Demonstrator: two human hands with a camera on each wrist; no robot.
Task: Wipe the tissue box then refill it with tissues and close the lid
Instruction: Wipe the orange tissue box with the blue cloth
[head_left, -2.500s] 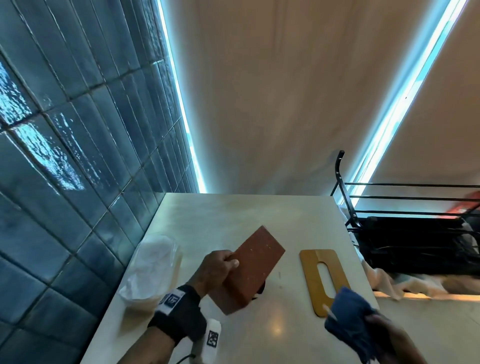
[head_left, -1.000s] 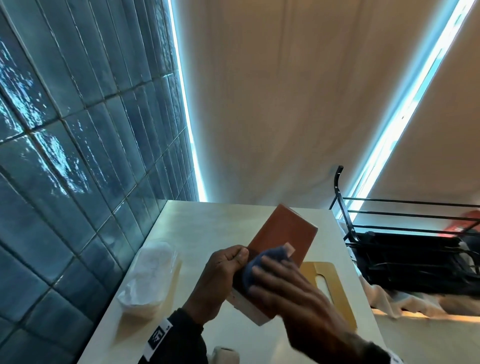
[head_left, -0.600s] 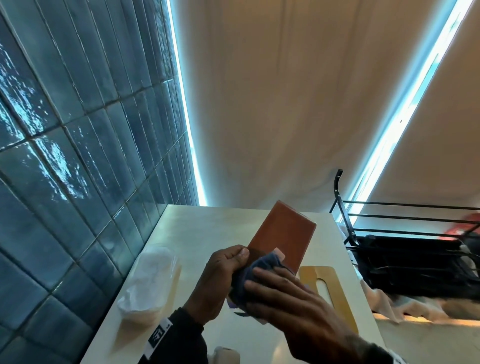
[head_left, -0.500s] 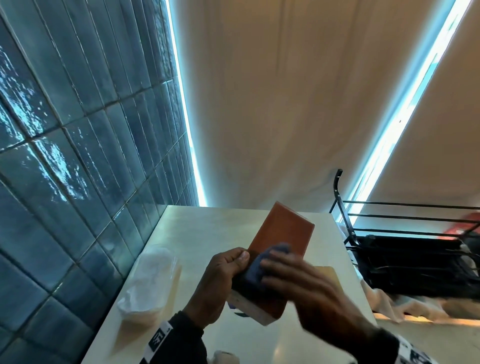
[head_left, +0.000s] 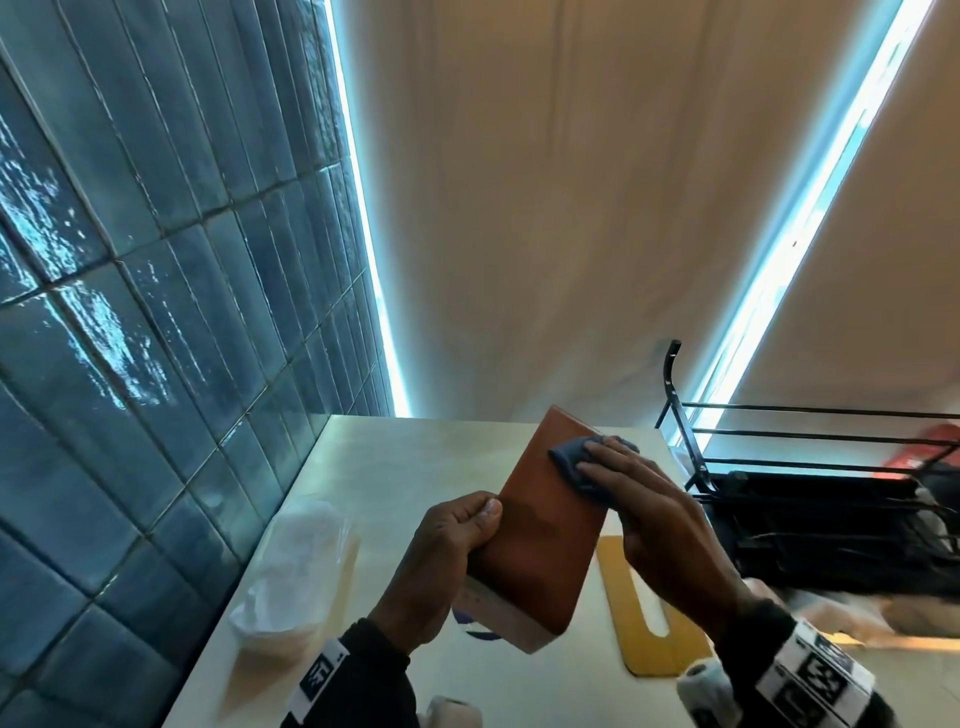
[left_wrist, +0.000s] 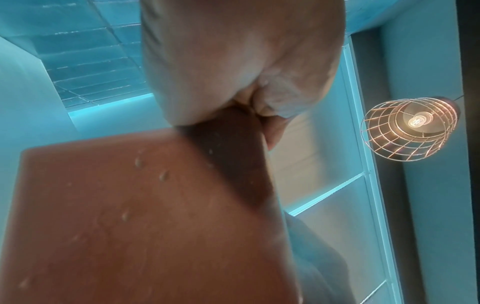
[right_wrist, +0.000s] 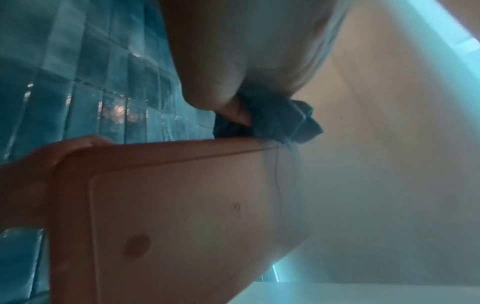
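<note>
The brown tissue box (head_left: 540, 525) is held tilted above the table, one long side facing up. My left hand (head_left: 452, 535) grips its near left edge, thumb on top. My right hand (head_left: 639, 499) presses a blue cloth (head_left: 576, 462) flat against the box's far upper part, fingers stretched over the cloth. The left wrist view shows the box (left_wrist: 145, 222) close up with small water drops on it. The right wrist view shows the box's underside (right_wrist: 182, 216) and the cloth (right_wrist: 280, 125) bunched under my palm. The yellow slotted lid (head_left: 644, 618) lies on the table to the right.
A clear plastic pack of white tissues (head_left: 296, 561) lies at the table's left edge by the blue tiled wall (head_left: 156, 312). A black metal rack (head_left: 810, 483) stands off the table's right side. The pale table (head_left: 415, 457) stretches back behind the box.
My right hand brought the cloth onto the box, rubbed near my left thumb, and has now slid it up to the box's far end. The left hand keeps its hold.
</note>
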